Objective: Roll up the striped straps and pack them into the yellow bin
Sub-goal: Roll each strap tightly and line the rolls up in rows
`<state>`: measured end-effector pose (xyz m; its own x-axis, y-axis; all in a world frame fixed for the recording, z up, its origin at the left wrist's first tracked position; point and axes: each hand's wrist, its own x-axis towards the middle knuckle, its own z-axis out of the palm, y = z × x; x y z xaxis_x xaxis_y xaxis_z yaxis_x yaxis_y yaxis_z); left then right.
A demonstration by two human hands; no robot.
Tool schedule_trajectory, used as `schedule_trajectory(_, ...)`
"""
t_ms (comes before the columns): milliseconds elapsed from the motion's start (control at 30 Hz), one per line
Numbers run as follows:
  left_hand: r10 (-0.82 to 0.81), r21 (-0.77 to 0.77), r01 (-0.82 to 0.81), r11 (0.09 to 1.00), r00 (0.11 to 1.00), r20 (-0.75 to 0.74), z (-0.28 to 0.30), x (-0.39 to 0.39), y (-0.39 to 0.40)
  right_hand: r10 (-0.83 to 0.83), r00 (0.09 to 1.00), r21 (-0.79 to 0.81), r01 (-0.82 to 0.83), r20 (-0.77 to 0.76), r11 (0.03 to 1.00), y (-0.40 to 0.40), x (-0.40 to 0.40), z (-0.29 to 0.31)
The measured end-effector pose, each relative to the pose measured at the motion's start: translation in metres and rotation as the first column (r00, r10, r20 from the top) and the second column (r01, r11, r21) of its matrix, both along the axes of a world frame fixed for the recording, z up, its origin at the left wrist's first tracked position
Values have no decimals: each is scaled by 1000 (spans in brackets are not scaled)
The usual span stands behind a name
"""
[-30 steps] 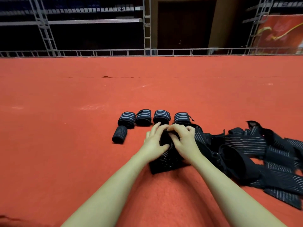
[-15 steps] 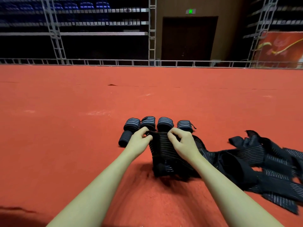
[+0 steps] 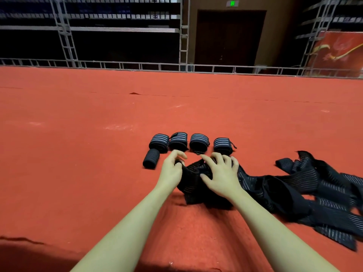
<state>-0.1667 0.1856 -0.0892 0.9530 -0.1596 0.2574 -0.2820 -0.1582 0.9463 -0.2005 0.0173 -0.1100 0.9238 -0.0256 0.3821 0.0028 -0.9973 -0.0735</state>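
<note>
Five rolls (image 3: 192, 143): finished, parked clear
Left hand (image 3: 172, 171): fingers curled, grasping strap (image 3: 193, 183) end
Right hand (image 3: 221, 174): fingers spread, pinning strap for rolling

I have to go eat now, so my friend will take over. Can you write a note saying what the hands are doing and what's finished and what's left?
Left hand: grips the left edge of the strap being worked.
Right hand: fingers spread, resting on top of that same strap.
Done: five rolled straps sit on the red carpet just beyond the hands, four in a row and one in front at the left end.
Left: finish rolling this strap, roll the loose pile on the right, then pack all the rolls. The yellow bin is not in view.
</note>
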Motion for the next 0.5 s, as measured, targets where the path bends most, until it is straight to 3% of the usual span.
schedule_trajectory(133, -50, 228, 40, 973, 998, 37, -5, 5, -16, -26, 996, 34, 24, 87, 999, -1, 2, -2)
schedule_trajectory(233, -10, 517, 3, 856, 1000, 12, -16, 11, -21, -33, 996, 12, 32, 85, 999, -3, 2, -12)
schedule_trajectory(300, 21, 625, -29, 780, 1000, 19, -21, 11, -22, -12, 994, 11, 11, 106, 1000, -1, 2, -20)
schedule_trajectory(367, 51, 675, -62, 735, 998, 36, -25, 9, -23, 14, 991, -10, -12, 135, 1000, 1, 3, -29)
schedule_trajectory(500, 139, 655, -134, 744, 989, 45, -36, 9, -19, 84, 979, -188, -49, 184, 981, 1, 4, -37)
